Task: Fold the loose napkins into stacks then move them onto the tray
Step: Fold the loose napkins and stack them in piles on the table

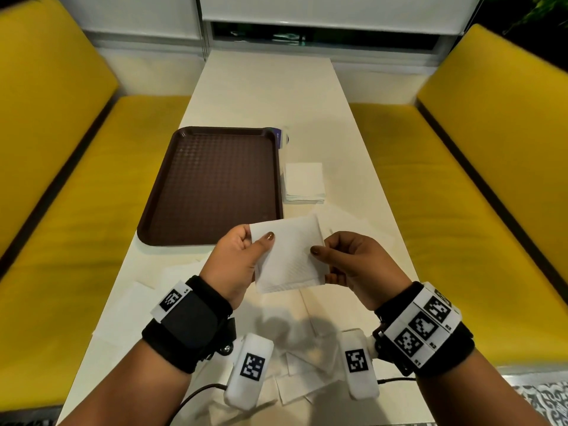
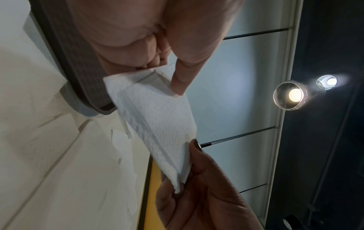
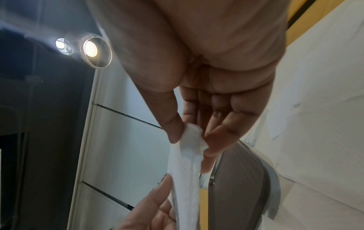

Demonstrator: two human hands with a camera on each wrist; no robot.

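Note:
A folded white napkin (image 1: 289, 253) is held up above the table between both hands. My left hand (image 1: 239, 256) pinches its left edge with the thumb on top, and my right hand (image 1: 344, 259) pinches its right edge. In the left wrist view the napkin (image 2: 155, 118) runs from my left hand's thumb down to the right hand (image 2: 197, 194). In the right wrist view the napkin (image 3: 187, 163) shows edge-on between thumb and fingers. A brown tray (image 1: 212, 186) lies bare on the table, left of a stack of folded napkins (image 1: 304, 182).
Several loose unfolded napkins (image 1: 304, 358) lie spread on the white table (image 1: 264, 93) under and around my wrists. A small pack with a purple label (image 1: 281, 138) sits by the tray's far right corner. Yellow benches (image 1: 61, 179) flank the table on both sides.

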